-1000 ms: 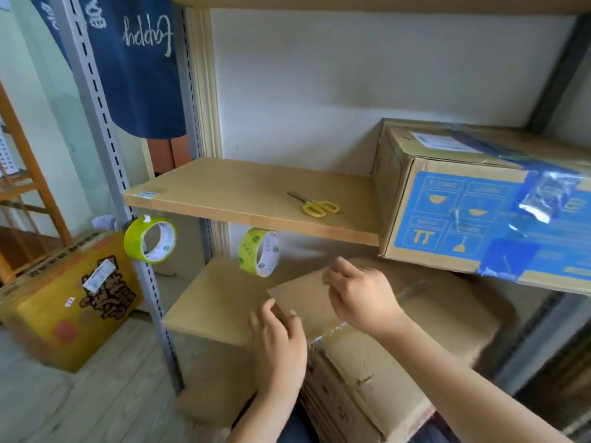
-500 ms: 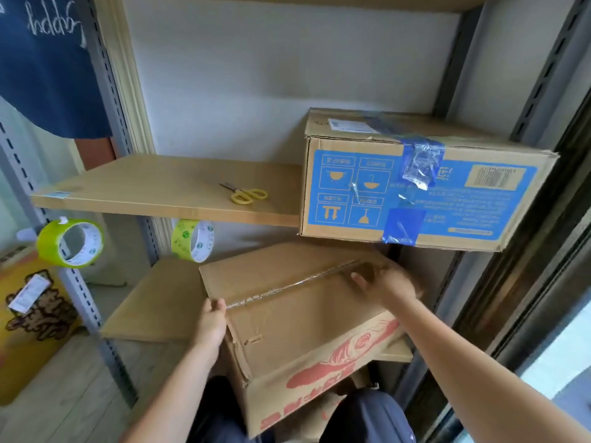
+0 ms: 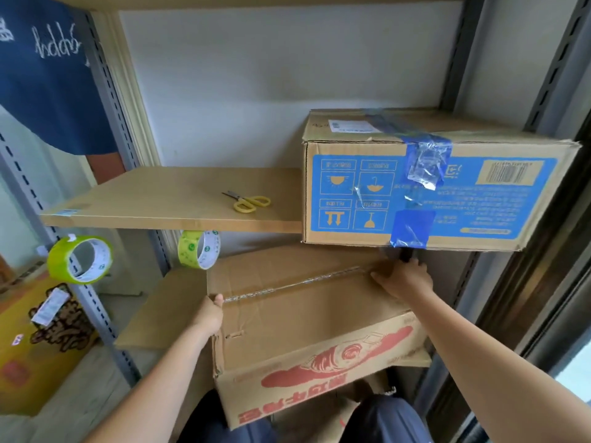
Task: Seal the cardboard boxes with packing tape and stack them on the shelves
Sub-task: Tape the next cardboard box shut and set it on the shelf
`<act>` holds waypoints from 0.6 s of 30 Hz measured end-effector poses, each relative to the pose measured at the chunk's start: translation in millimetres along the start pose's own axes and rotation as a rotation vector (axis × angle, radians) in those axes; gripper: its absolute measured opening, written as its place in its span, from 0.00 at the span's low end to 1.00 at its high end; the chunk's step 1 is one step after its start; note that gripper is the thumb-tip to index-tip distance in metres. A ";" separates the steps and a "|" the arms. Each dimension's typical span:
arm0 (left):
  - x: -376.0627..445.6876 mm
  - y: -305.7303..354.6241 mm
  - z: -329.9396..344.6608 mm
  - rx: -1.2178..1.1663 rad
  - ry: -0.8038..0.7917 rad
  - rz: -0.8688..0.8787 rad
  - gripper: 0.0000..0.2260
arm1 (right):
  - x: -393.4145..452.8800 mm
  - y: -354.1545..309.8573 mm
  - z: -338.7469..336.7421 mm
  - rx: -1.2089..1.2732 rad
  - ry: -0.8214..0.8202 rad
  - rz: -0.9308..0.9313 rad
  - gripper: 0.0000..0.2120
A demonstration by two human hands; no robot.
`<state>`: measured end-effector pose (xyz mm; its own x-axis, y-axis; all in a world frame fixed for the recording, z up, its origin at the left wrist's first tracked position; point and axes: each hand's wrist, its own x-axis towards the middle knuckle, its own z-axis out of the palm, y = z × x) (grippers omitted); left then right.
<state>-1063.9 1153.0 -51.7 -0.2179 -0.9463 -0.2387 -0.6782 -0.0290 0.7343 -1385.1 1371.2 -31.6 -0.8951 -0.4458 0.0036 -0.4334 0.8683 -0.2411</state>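
Red-printed box (image 3: 307, 318) between both grips on lower shelf (image 3: 160, 314); print unreadable. Left hand (image 3: 209, 314) curled on its left edge, right hand (image 3: 404, 278) fingers flat on far corner. Above right grip: blue-panel box (image 3: 431, 187), barcode, upside-down handling symbols. Tape rolls (image 3: 80, 259), scissors (image 3: 248, 201) upper left.

Landmark: upper shelf board (image 3: 166, 199). Scissors (image 3: 248, 202) lie on it, right of centre. A taped box (image 3: 431, 187) sits on its right end, overhanging the front edge. Two tape rolls (image 3: 80, 259) (image 3: 199, 249) hang below its front edge, at left and centre. A second box (image 3: 307, 318) rests below it on the lower shelf (image 3: 160, 314), under the taped box, with one hand at each end.
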 end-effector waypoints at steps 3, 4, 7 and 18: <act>7.8 10.3 4.2 -0.011 0.056 -0.026 0.18 | 2.9 3.0 -0.7 0.103 -0.146 -0.030 0.37; 9.0 10.1 8.5 -0.016 0.083 -0.034 0.17 | 2.9 5.7 -0.8 0.138 -0.182 -0.043 0.35; 9.0 3.7 14.0 0.016 0.143 -0.017 0.13 | 1.8 22.2 -6.6 0.191 -0.270 -0.002 0.40; 3.5 -16.3 5.2 0.251 0.234 0.109 0.21 | -33.0 57.2 13.1 0.451 -0.105 0.087 0.23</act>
<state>-1057.3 1151.9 -67.8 -0.1517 -0.9884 0.0055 -0.8175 0.1285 0.5614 -1379.0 1432.8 -58.2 -0.9005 -0.4156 -0.1277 -0.2483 0.7326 -0.6338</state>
